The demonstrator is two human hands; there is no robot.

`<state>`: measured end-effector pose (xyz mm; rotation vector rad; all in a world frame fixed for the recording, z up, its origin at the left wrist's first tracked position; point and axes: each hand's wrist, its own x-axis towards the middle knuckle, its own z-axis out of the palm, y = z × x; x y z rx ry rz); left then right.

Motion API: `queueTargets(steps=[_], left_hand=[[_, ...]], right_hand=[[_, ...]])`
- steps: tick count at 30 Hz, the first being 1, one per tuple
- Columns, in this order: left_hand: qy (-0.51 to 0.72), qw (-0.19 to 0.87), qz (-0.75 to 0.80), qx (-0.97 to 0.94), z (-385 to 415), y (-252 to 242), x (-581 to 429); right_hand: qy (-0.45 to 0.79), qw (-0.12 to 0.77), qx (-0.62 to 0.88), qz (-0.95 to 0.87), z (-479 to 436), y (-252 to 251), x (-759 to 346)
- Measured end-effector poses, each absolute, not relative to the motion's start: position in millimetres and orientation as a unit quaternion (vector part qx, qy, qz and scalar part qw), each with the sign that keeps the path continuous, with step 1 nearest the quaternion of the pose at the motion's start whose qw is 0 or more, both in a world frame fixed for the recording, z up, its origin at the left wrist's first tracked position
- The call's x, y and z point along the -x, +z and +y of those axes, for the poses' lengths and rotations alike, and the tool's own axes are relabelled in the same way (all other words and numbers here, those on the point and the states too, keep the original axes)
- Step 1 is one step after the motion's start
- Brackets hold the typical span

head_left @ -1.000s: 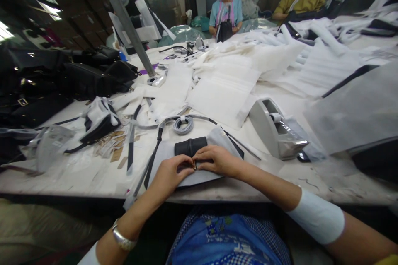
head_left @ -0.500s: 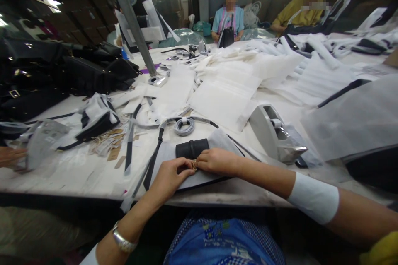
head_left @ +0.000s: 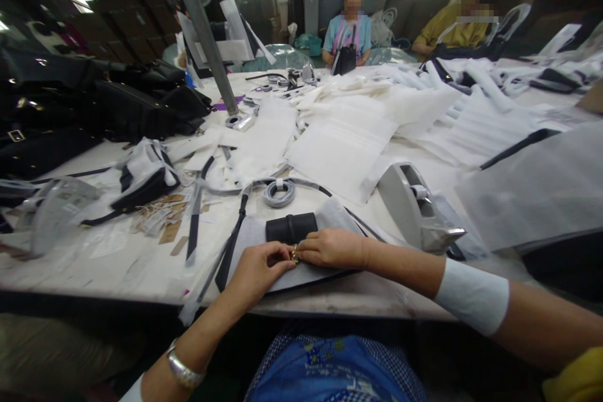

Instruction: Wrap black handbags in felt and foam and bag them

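A small gold-coloured metal clasp [head_left: 294,254] sits between my hands at the lower edge of a black leather flap [head_left: 292,226]. The flap belongs to a black bag lying flat, its front mostly covered by white tissue paper [head_left: 249,235]. With thumb and index finger my left hand [head_left: 261,267] pinches the clasp from the left. From the other side my right hand [head_left: 332,247] presses its closed fingertips on the same clasp. Part of the clasp is hidden by the fingers. The bag's black strap [head_left: 242,204] loops above, around a wrapped grey coil [head_left: 279,192].
A grey tape dispenser [head_left: 409,207] stands at the right, another dispenser [head_left: 61,207] at the left. Black bags [head_left: 51,107] are piled far left. White foam sheets [head_left: 342,144] cover the table's middle. A metal post [head_left: 205,31] rises behind. Two people sit across the table.
My hands stay on the clasp with only slight finger movement. At the far left, another person's hand has gone from view beside the dispenser. The view has shifted a little.
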<state>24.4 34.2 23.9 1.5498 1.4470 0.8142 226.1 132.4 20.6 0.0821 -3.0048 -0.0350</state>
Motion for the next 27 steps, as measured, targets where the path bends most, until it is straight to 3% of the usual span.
queueTargets(steps=[17, 27], left_hand=[[0.323, 0.432, 0.59, -0.601, 33.5, 22.5, -24.7], [0.316, 0.427, 0.598, -0.6, 33.0, 22.7, -25.3]], right_hand=[[0.008, 0.077, -0.042, -0.996, 134.3, 21.2, -225.7], [0.176, 0.128, 0.058, -0.974, 133.1, 12.2, -221.2]])
